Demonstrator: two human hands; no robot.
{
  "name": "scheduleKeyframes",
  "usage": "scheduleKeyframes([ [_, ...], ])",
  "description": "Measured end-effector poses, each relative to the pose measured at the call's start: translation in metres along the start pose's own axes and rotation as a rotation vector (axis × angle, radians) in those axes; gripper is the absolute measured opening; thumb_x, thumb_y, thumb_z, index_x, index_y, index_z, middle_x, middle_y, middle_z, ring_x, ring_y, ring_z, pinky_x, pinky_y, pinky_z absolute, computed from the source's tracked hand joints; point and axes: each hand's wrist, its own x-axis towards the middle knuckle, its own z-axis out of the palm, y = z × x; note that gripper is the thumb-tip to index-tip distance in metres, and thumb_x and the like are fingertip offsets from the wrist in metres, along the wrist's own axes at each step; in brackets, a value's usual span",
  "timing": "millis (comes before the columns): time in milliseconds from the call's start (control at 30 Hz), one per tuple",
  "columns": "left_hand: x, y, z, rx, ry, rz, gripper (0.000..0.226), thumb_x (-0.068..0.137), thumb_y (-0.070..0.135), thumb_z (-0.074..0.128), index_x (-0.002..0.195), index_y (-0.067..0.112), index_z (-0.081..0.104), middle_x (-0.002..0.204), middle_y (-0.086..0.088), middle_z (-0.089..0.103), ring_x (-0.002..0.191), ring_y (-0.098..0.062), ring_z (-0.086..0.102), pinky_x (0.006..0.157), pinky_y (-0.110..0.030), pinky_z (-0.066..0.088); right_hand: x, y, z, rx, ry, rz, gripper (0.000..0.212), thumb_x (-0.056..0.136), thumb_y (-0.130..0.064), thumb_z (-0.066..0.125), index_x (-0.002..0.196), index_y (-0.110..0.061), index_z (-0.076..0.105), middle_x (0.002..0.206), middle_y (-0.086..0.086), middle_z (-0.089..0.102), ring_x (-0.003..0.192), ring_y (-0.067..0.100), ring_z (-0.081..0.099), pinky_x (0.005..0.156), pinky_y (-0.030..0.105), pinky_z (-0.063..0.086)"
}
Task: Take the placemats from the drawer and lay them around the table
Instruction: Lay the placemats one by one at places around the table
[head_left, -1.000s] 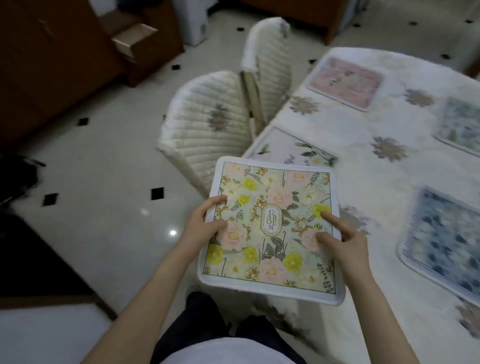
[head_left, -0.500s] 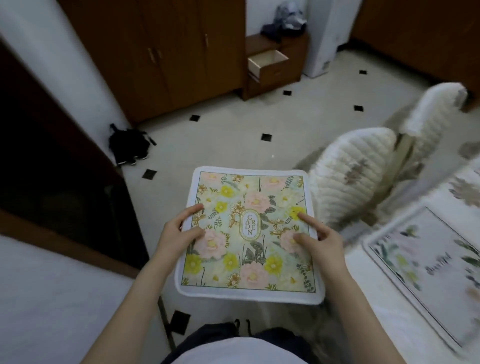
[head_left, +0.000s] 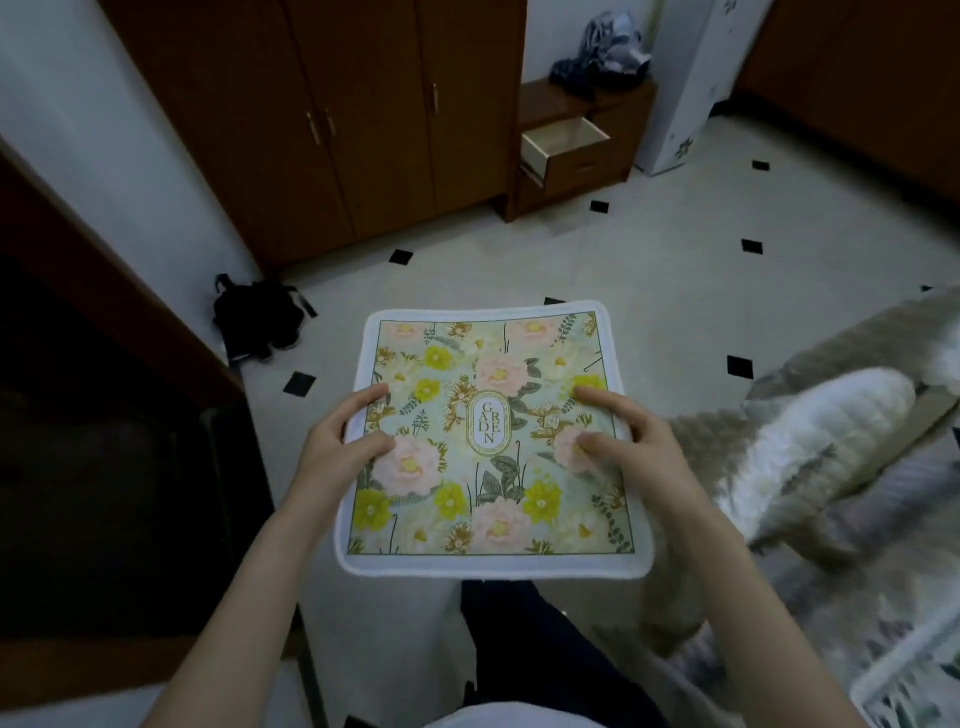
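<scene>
in the head view a floral placemat (head_left: 493, 441) with a white border and the word "garden" at its centre is held flat in the air above the floor, just in front of the person's body. the left hand (head_left: 337, 447) pinches its 9 o'clock edge, thumb on top and the other fingers under, and the right hand (head_left: 631, 441) pinches the 3 o'clock edge the same way. the sheet stays nearly level between the two grips with only a slight bow, so it looks light and fairly stiff yet bendable, probably not fragile; holding it at opposite side edges seems the right way to keep it flat. the drawer (head_left: 563, 143) stands open at 12 o'clock, well apart. a padded chair (head_left: 810, 441) sits at 3 o'clock, and another placemat (head_left: 919, 686) shows at 5 o'clock, blurred.
</scene>
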Motion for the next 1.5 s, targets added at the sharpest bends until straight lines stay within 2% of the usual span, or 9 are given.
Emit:
scheduleKeyframes([
  [100, 0.067, 0.027, 0.019, 0.049, -0.016, 0.029, 0.054, 0.079, -0.004, 0.066, 0.115, 0.036, 0.065, 0.123, 0.009, 0.062, 0.107, -0.017, 0.063, 0.088, -0.038, 0.055, 0.065, -0.018, -0.012, 0.017, 0.036, 0.013, 0.050, 0.081, 0.002, 0.068, 0.116, -0.035, 0.068, 0.121, -0.008, 0.062, 0.094, 0.017, 0.070, 0.074, 0.037, 0.061],
  [233, 0.145, 0.071, 0.051, 0.141, -0.051, 0.080, 0.054, 0.081, -0.007, 0.066, 0.123, 0.026, 0.060, 0.112, 0.009, 0.061, 0.078, 0.000, 0.066, 0.059, -0.015, 0.052, 0.134, -0.044, -0.031, 0.066, 0.110, 0.024, 0.055, 0.082, 0.005, 0.066, 0.122, -0.032, 0.064, 0.117, -0.006, 0.063, 0.092, 0.018, 0.071, 0.070, 0.037, 0.061],
  [333, 0.200, 0.101, 0.076, 0.202, -0.100, 0.115, 0.055, 0.081, -0.005, 0.067, 0.125, 0.027, 0.056, 0.106, 0.019, 0.059, 0.077, 0.004, 0.064, 0.058, -0.013, 0.051, 0.178, -0.062, -0.052, 0.061, 0.171, 0.011, 0.057, 0.081, 0.005, 0.066, 0.121, -0.034, 0.063, 0.118, -0.001, 0.065, 0.091, 0.018, 0.071, 0.067, 0.033, 0.060],
  [500, 0.293, 0.137, 0.130, 0.245, -0.203, 0.156, 0.057, 0.080, -0.004, 0.069, 0.126, 0.028, 0.055, 0.107, 0.015, 0.062, 0.084, 0.000, 0.064, 0.061, -0.013, 0.053, 0.247, -0.085, -0.092, 0.039, 0.324, -0.013, 0.062, 0.079, 0.006, 0.067, 0.126, -0.033, 0.059, 0.119, 0.001, 0.065, 0.099, 0.021, 0.069, 0.080, 0.042, 0.060],
  [700, 0.427, 0.177, 0.219, 0.248, -0.382, 0.165, 0.058, 0.079, -0.005, 0.068, 0.125, 0.030, 0.058, 0.106, 0.011, 0.066, 0.082, -0.005, 0.069, 0.061, -0.019, 0.055, 0.332, -0.098, -0.140, 0.139, 0.552, 0.009, 0.065, 0.078, 0.008, 0.069, 0.128, -0.032, 0.058, 0.117, 0.004, 0.067, 0.096, 0.023, 0.070, 0.080, 0.044, 0.059],
  [1033, 0.584, 0.276, 0.412, 0.309, -0.827, 0.248, 0.058, 0.078, -0.008, 0.067, 0.121, 0.030, 0.058, 0.104, 0.009, 0.067, 0.078, 0.000, 0.068, 0.059, -0.014, 0.052, 0.409, -0.149, -0.226, 0.259, 1.021, 0.037, 0.064, 0.078, 0.004, 0.069, 0.129, -0.035, 0.058, 0.112, -0.010, 0.068, 0.084, 0.005, 0.071, 0.061, 0.021, 0.057],
  [1167, 0.613, 0.292, 0.503, 0.350, -0.983, 0.258, 0.059, 0.079, -0.008, 0.066, 0.123, 0.030, 0.058, 0.105, 0.009, 0.067, 0.079, -0.003, 0.069, 0.060, -0.017, 0.054, 0.425, -0.154, -0.275, 0.297, 1.179, 0.067, 0.064, 0.078, 0.003, 0.070, 0.129, -0.036, 0.059, 0.113, -0.007, 0.069, 0.090, 0.010, 0.071, 0.070, 0.029, 0.060],
  [1400, 0.639, 0.312, 0.686, 0.389, -1.121, 0.287, 0.059, 0.078, -0.007, 0.067, 0.121, 0.032, 0.059, 0.105, 0.006, 0.068, 0.075, -0.004, 0.068, 0.063, -0.022, 0.058, 0.458, -0.155, -0.405, 0.371, 1.330, 0.057, 0.062, 0.081, 0.006, 0.066, 0.128, -0.034, 0.058, 0.102, -0.016, 0.068, 0.080, 0.001, 0.070, 0.059, 0.020, 0.056],
  [1500, 0.640, 0.330, 0.761, 0.400, -1.161, 0.292, 0.059, 0.078, -0.008, 0.066, 0.122, 0.030, 0.059, 0.105, 0.007, 0.067, 0.074, 0.000, 0.067, 0.060, -0.018, 0.055, 0.466, -0.162, -0.466, 0.410, 1.363, 0.043, 0.063, 0.081, 0.007, 0.066, 0.126, -0.036, 0.059, 0.106, -0.010, 0.071, 0.084, 0.009, 0.072, 0.063, 0.027, 0.059],
])
